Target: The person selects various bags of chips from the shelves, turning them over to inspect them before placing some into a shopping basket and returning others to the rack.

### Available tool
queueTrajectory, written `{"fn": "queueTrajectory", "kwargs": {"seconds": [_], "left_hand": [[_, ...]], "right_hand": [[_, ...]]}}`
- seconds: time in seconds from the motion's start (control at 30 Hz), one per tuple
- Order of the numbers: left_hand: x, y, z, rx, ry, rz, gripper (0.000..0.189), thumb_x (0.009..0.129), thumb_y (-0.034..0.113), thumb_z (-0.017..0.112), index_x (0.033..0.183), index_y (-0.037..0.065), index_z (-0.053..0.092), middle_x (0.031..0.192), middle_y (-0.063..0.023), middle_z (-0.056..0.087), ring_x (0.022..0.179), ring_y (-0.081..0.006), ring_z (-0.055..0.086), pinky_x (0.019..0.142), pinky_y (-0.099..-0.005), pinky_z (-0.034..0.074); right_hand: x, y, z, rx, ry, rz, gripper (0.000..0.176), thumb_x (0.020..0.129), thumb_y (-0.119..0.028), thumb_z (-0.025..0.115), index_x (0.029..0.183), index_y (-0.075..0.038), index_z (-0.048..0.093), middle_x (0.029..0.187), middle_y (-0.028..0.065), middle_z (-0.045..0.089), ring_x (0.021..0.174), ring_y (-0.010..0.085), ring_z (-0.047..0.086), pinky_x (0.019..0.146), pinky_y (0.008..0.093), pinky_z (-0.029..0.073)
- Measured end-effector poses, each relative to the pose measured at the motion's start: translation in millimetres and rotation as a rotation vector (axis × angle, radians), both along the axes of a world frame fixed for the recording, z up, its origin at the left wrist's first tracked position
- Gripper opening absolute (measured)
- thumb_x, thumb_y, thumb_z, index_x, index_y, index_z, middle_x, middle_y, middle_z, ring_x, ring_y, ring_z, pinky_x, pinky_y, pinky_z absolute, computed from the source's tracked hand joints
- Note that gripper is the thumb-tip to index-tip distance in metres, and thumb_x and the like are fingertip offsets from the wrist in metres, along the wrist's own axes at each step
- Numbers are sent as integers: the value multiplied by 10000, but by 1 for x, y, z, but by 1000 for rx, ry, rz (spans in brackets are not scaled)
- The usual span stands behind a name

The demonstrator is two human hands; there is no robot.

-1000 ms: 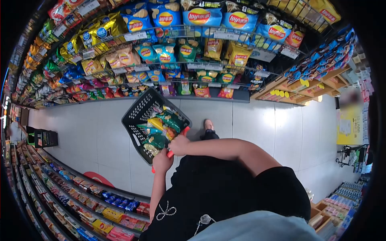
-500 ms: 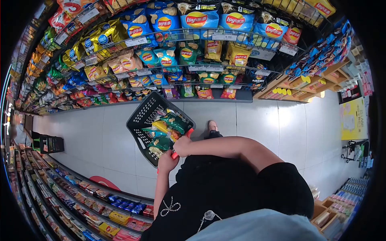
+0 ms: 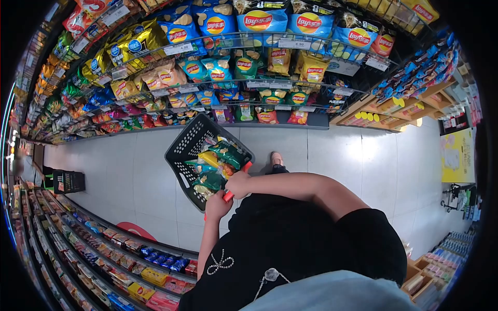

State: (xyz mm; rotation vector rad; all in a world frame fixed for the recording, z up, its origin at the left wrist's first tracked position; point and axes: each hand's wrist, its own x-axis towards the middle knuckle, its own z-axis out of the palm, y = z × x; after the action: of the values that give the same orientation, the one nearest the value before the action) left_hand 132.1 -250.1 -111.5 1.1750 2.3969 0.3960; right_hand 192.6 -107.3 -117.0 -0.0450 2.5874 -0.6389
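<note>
A dark green plastic shopping cart [image 3: 182, 155] with perforated walls stands before me, its red handle [image 3: 229, 196] toward my body. Round the near-left end of that handle the fingers of my left hand [image 3: 217, 205] are closed. My right hand [image 3: 238, 184] also grips the handle, a little farther along. Inside the cart lie several snack bags, among them a green chip bag [image 3: 228, 154], a yellow bag [image 3: 208, 158] and another green bag [image 3: 209, 181] near my hands. The lower bags are partly hidden.
Chip shelves [image 3: 207, 85] run along the far side, close to the cart's front. Lower left are shelves of small packets [image 3: 140, 259]. A second dark cart [image 3: 69, 181] stands down the aisle near a person [image 3: 29, 171]. Wooden shelving [image 3: 404, 111] is at right.
The view has shifted slightly, so the shelves sit a little farther right and the cart a little higher. Both hands keep their grip on the handle.
</note>
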Motion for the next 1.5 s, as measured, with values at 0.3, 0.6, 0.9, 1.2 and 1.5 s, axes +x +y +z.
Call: {"fn": "queueTrajectory", "kwargs": {"seconds": [0.3,0.6,0.9,1.2,1.5], "left_hand": [[0,2,6,-72,-55,20,227,638,255,626,739,56,586,693,-168,594,685,-332,584,622,-406,471],[0,1,4,-34,11,8,243,642,281,609,701,51,558,663,-157,585,636,-327,583,582,-413,472],[10,-2,-4,56,274,-13,231,625,279,622,656,63,546,669,-90,562,622,-270,579,550,-376,473],[15,-3,-9,205,306,-28,209,583,222,665,627,64,534,638,-77,545,593,-254,560,548,-359,459],[13,6,-9,200,296,28,204,576,213,664,626,65,533,633,-77,543,590,-254,561,542,-352,461]], "right_hand": [[0,-6,8,43,-23,-84,191,617,-199,570,722,-57,643,734,127,620,719,265,616,619,371,485],[-2,-4,18,51,-69,-50,205,639,-189,558,753,-41,645,782,130,626,748,253,619,626,359,486],[-5,3,25,20,-144,35,224,659,-175,553,816,-44,645,828,126,627,788,252,616,644,360,496],[-4,5,11,-4,-112,-1,220,622,-211,592,752,-42,647,774,136,625,757,266,617,648,362,491],[-13,14,12,12,-83,28,215,624,-207,581,750,-45,646,770,132,625,747,267,617,635,360,492]]}}
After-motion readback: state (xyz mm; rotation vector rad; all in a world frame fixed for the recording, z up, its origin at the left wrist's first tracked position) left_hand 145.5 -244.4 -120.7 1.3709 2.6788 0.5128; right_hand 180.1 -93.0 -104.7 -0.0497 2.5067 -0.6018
